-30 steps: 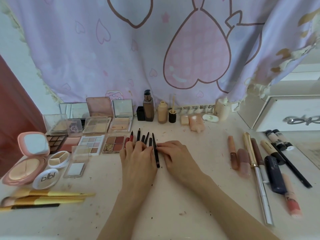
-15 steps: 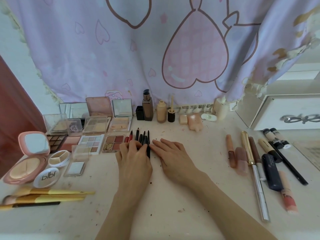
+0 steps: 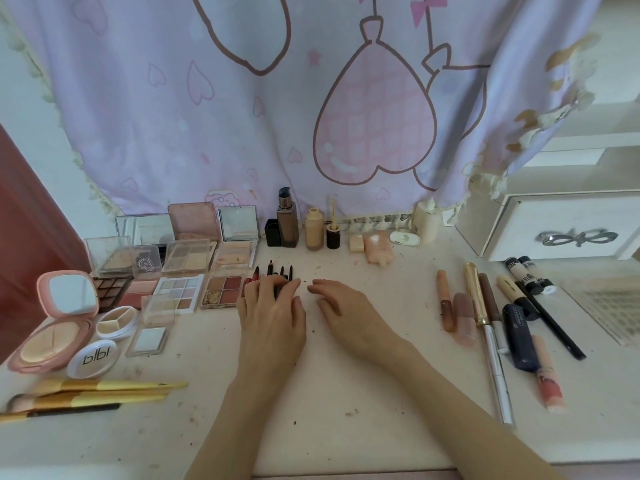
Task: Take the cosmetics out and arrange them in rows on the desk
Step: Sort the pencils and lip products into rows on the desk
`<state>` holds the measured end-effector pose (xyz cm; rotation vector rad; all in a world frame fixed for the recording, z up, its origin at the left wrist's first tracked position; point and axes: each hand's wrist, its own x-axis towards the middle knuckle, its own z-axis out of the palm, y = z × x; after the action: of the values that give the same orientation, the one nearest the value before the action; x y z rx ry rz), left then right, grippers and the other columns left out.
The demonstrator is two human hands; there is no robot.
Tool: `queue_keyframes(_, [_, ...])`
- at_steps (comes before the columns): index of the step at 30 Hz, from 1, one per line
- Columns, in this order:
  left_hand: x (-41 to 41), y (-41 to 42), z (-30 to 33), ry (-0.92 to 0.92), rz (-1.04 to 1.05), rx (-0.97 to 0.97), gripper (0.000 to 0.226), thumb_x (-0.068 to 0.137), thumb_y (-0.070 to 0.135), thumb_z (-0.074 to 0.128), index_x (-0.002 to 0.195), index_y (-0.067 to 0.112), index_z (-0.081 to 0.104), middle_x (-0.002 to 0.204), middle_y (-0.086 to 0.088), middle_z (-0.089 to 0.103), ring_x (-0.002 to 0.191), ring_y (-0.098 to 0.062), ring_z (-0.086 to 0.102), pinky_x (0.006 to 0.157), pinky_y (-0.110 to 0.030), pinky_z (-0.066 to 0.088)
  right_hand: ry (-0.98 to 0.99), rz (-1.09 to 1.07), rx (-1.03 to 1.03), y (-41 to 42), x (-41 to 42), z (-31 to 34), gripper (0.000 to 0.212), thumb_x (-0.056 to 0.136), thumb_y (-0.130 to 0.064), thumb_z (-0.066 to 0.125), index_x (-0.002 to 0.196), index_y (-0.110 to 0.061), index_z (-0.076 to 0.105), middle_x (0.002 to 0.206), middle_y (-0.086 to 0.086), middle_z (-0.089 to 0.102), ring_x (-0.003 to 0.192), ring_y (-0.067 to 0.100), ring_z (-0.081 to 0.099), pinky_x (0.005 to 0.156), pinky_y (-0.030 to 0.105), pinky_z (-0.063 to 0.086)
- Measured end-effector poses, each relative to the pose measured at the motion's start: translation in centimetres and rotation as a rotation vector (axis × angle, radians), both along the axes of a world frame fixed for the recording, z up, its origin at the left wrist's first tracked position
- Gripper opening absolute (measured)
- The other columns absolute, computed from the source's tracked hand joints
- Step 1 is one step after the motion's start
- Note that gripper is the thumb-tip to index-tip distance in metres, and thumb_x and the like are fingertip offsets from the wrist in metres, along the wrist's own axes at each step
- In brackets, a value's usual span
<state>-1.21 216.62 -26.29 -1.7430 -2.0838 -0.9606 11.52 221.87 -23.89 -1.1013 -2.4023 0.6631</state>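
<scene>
Left hand (image 3: 272,315) flat, fingers together, pressing on slim dark cosmetic pencils (image 3: 281,273) mid-desk, right of the eyeshadow palettes. Right hand (image 3: 346,311) just beside, fingers relaxed, resting on white stained desk (image 3: 346,393).

Lilac curtain (image 3: 214,109) with pink hearts; yellow-handled brushes (image 3: 104,393); black pencils (image 3: 280,271).

You see a cream-white desk top (image 3: 346,393) with small dark crumbs on it. On its left side lie open eyeshadow palettes (image 3: 180,292), a round pink powder compact (image 3: 55,327) and yellow-handled brushes (image 3: 104,393); small bottles (image 3: 313,230) stand along the back edge. On the right side, lip-gloss tubes and long pens (image 3: 485,313) lie side by side, and some dark pencils (image 3: 277,275) lie in the middle.
</scene>
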Motion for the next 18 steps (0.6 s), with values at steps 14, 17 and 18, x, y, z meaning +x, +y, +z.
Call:
queue_keyframes(14, [3.9,-0.1,0.1,0.082,-0.514,-0.388,0.050,0.098,0.038,0.032,0.146,0.021,0.026,0.154,0.007,0.019,0.142,-0.007,0.008,0.113,-0.019,0.003,-0.376,-0.700,0.155,4.2,12.2,2.3,0.029,0.094,-0.032,0.046,0.096,-0.008,0.063,0.100,0.010,0.065,0.101,0.029,0.056,0.083,0.035,0.039])
queue_keyframes(17, [3.9,0.0,-0.1,0.091,-0.510,-0.408,0.050,0.099,0.039,0.031,0.146,0.024,0.025,0.154,0.010,0.017,0.142,-0.004,0.007,0.112,-0.018,-0.001,-0.498,-0.726,0.119,5.1,12.3,2.3,0.033,0.093,-0.039,0.044,0.086,-0.009,0.055,0.102,0.012,0.062,0.106,0.031,0.052,0.085,0.036,0.037])
queue_keyframes(18, [3.9,0.0,-0.1,0.077,-0.515,-0.410,0.049,0.099,0.039,0.031,0.146,0.024,0.026,0.154,0.011,0.018,0.142,-0.003,0.007,0.113,-0.017,-0.001,-0.514,-0.725,0.098,5.2,12.1,2.2,0.032,0.093,-0.040,0.044,0.084,-0.010,0.053,0.102,0.011,0.062,0.106,0.031,0.051,0.086,0.037,0.035])
